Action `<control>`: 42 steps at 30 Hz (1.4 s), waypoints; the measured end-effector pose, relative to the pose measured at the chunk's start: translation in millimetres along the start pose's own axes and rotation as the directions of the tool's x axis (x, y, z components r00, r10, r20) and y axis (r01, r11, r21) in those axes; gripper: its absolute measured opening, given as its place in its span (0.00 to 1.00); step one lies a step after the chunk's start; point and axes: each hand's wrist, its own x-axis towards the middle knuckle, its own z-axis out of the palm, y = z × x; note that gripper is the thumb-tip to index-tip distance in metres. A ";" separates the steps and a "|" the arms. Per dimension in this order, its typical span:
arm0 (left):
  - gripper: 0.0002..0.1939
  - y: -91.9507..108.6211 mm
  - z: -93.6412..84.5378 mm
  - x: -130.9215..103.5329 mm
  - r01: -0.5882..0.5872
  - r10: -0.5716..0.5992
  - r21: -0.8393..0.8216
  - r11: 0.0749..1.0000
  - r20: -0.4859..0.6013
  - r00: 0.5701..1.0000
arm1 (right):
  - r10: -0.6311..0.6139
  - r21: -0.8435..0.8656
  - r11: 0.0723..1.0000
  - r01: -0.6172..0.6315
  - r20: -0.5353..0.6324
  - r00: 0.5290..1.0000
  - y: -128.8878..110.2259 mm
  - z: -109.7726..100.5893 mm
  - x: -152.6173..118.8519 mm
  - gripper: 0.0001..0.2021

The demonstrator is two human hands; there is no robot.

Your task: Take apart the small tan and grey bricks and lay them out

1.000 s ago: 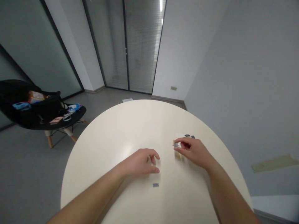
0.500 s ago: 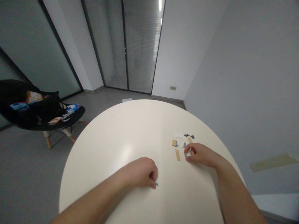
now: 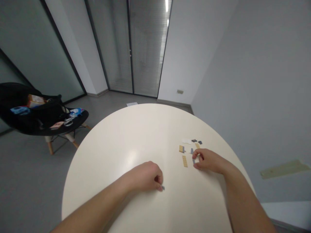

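My left hand (image 3: 148,176) is over the near middle of the white table, thumb and fingertips pinching a small grey toy brick piece (image 3: 163,187). Farther right, my right hand (image 3: 205,159) has its thumb and forefinger at the two ends of a short grey brick strip (image 3: 193,160) at the table surface. Just left of it lies a tan studded plate (image 3: 185,161). Behind that plate sits a tan and grey brick piece (image 3: 181,149). Another grey piece (image 3: 191,150) and a tan piece (image 3: 197,146) lie close behind my right fingers, the tan one partly hidden.
At the back of the group are a white flat piece (image 3: 187,141), a black piece (image 3: 194,140) and another dark piece (image 3: 200,142). All lie on the round white table (image 3: 136,129). A black chair (image 3: 48,131) with a bag and packets stands at the left.
My left hand has risen slightly in view, and the grey piece in its pinch has turned and shifted a little farther away. My right hand is almost still.
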 end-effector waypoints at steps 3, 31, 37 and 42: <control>0.06 -1.8 0.4 0.2 -0.002 0.002 0.004 1.000 -0.015 1.000 | 0.006 0.005 1.000 -0.006 0.009 1.000 -1.0 -0.3 -1.0 0.11; 0.18 -5.6 -10.3 10.0 -0.018 -0.189 -0.595 0.804 -0.285 0.940 | -0.386 0.045 0.895 0.443 -0.420 0.821 -69.0 15.9 -15.4 0.12; 0.19 -5.0 -8.3 10.7 -0.040 -0.142 -0.558 0.829 -0.280 0.949 | -0.575 0.052 0.770 0.636 -0.377 0.726 -96.7 35.1 -25.1 0.11; 0.20 -3.0 -10.2 9.3 -0.044 -0.118 -0.535 0.844 -0.266 0.957 | -0.586 0.043 0.767 0.640 -0.361 0.725 -99.0 39.0 -23.0 0.09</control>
